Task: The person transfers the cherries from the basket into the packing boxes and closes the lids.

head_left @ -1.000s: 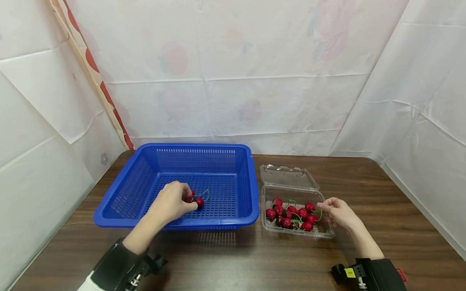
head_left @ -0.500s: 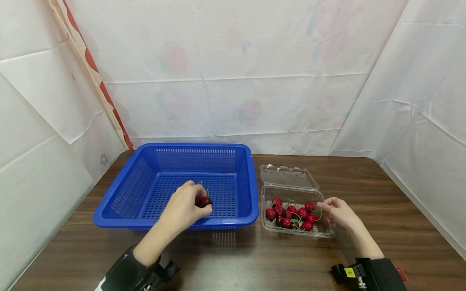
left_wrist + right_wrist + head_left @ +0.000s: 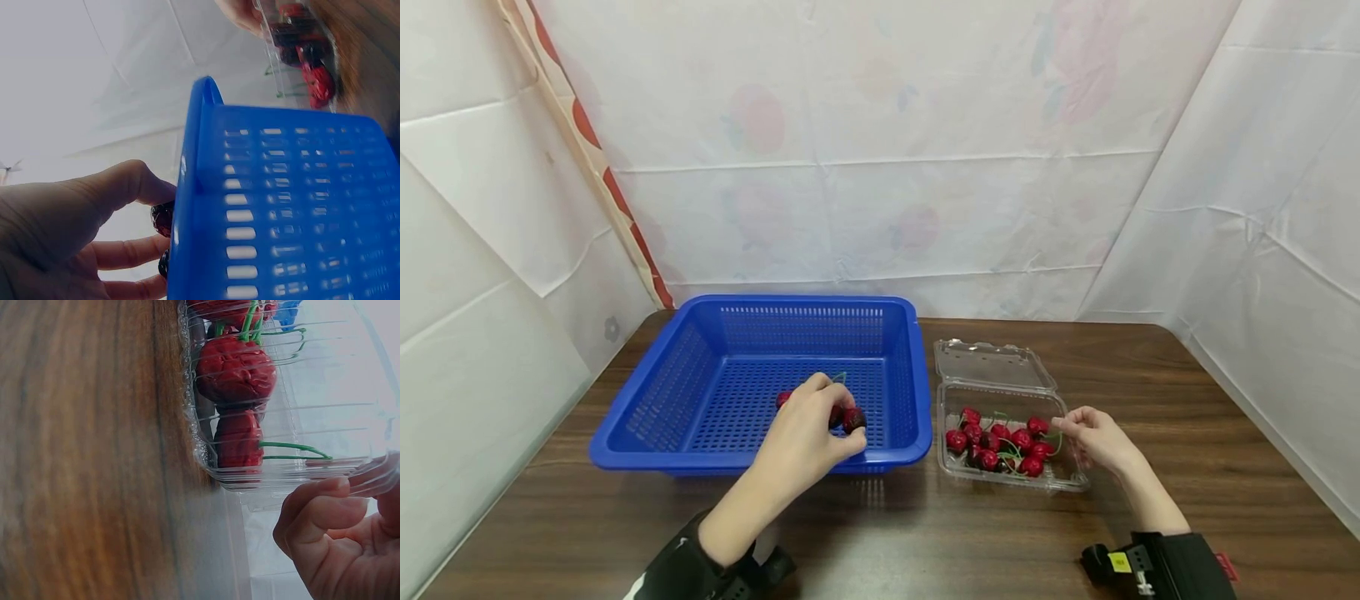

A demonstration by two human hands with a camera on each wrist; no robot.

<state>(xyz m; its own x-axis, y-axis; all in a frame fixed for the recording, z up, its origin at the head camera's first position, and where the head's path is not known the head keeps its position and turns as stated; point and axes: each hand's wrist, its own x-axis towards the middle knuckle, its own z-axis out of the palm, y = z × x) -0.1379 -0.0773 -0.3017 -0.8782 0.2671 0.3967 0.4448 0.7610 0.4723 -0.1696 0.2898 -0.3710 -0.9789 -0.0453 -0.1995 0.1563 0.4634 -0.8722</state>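
Note:
My left hand (image 3: 808, 429) is over the near part of a blue plastic basket (image 3: 760, 460). It holds dark red cherries (image 3: 854, 420) with green stems between thumb and fingers; in the left wrist view one cherry (image 3: 162, 219) shows at the thumb tip, partly behind the basket rim. Another red cherry (image 3: 783, 399) shows just left of the hand, inside the basket's outline. My right hand (image 3: 1097, 435) pinches the right edge of a clear plastic clamshell box (image 3: 951, 471). Several red cherries (image 3: 1022, 439) with green stems lie in the box; its lid (image 3: 996, 365) is folded back.
Both containers stand side by side on a dark wooden table (image 3: 1000, 542), with a narrow gap between them. White sheeting (image 3: 880, 167) hangs behind and at both sides. Dark wrist mounts (image 3: 1180, 567) sit on both forearms.
My left hand has moved right across the basket, carrying the cherries. A red cherry has come into view to its left. The right hand and the clamshell box have stayed put.

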